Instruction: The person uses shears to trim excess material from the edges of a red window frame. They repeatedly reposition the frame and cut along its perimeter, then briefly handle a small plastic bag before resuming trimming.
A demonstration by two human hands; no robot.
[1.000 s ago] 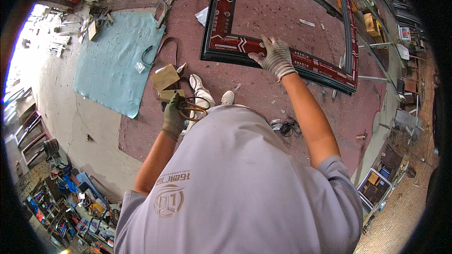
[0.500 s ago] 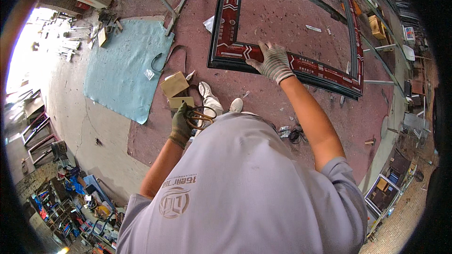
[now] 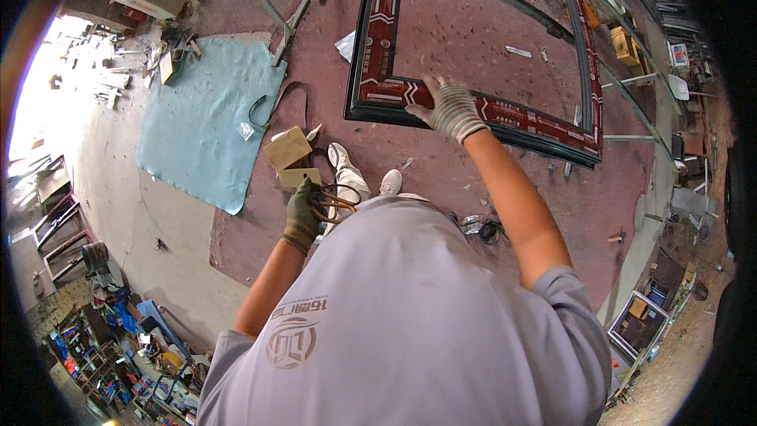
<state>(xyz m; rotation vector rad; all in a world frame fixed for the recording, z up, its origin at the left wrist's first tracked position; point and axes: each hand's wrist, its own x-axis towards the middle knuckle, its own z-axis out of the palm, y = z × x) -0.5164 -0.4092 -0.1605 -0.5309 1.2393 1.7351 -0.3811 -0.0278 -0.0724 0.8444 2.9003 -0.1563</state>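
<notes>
Under the right hand: frame, palm flat on its near rail by the corner, fingers spread. Left hand closed on cutters, just below two blocks. Bare floor between the hands.

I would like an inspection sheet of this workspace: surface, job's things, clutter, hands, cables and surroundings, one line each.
Surface: reddish floor, with a light blue sheet spread on its left part.
Job's things: dark frame with red patterned film lying flat; thin loops of wire or cord.
Clutter: two tan blocks, white scraps, small cardboard boxes at upper right.
Hands: left hand, dark glove, grips the loops; right hand, striped knit glove, rests on the frame's near edge.
Cables: dark hose curving over the sheet edge; small dark bundle near the feet.
Surroundings: metal bars at top, racks and colourful items at lower left.
</notes>
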